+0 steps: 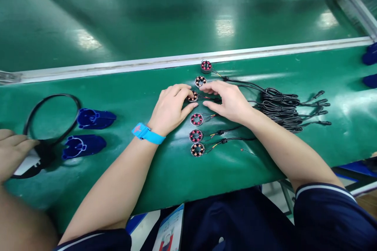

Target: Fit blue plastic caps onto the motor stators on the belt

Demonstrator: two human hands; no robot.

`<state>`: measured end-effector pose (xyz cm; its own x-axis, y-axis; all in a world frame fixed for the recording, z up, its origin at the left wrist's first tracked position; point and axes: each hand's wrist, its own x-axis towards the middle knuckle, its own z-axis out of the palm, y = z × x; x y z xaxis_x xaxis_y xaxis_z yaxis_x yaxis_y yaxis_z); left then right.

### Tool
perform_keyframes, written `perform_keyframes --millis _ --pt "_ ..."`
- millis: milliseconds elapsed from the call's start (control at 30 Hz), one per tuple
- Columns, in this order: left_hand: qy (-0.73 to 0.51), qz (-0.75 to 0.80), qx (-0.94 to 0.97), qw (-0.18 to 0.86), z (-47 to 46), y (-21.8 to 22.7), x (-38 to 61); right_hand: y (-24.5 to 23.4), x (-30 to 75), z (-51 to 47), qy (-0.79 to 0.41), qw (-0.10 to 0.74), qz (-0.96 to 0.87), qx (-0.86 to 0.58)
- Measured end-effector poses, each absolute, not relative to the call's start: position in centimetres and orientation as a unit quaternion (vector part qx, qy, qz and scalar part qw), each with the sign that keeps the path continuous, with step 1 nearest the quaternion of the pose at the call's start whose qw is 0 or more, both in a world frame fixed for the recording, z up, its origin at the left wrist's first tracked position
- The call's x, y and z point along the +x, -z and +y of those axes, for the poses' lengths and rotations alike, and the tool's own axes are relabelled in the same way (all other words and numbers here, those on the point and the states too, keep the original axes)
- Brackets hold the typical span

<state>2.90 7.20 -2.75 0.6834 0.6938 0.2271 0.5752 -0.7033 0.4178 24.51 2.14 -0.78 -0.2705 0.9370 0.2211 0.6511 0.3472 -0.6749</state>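
Several motor stators, ring-shaped with copper or red windings, stand in a column on the green table. My left hand [171, 108], with a blue wristband [148, 133], has its fingers and thumb closed around one stator [193, 96]. To the right, my right hand [229, 100] has thumb and fingers apart, above that stator's wires. Its fingertips are close to the copper-wound stator [200, 81] behind; whether they touch it I cannot tell. A red-wound stator [196, 119] lies just in front of my hands. Thin wires run rightward from the stators to bundled black cables [279, 106].
Two blue plastic housings [96, 118] lie at the left, beside a black cable loop [53, 96]. Another person's hand [14, 153] holds a black-and-white part there. A pale rail [188, 58] edges the table's back. More blue parts [370, 54] sit far right.
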Motion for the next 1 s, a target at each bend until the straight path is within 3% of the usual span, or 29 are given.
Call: perform_keyframes --millis 133,400,667,800,1000 --pt "-0.189 0.332 0.903 0.195 7.3 2.2 2.7 1.6 24.4 1.9 -0.262 0.273 -0.768 -0.517" --pt "-0.237 0.334 0.908 0.088 6.8 1.0 2.4 0.8 24.3 1.9 -0.338 0.296 -0.718 -0.532" --pt "-0.233 0.337 0.908 0.090 6.6 0.6 2.2 0.1 25.8 2.2 -0.438 0.277 -0.702 -0.488" --pt "-0.206 0.356 0.904 0.121 6.5 -0.2 2.2 -0.3 26.0 1.8 -0.389 0.310 -0.710 -0.498" --pt "-0.190 0.362 0.904 0.127 6.2 -0.5 2.4 -0.1 25.4 1.6 -0.306 0.244 -0.758 -0.521"
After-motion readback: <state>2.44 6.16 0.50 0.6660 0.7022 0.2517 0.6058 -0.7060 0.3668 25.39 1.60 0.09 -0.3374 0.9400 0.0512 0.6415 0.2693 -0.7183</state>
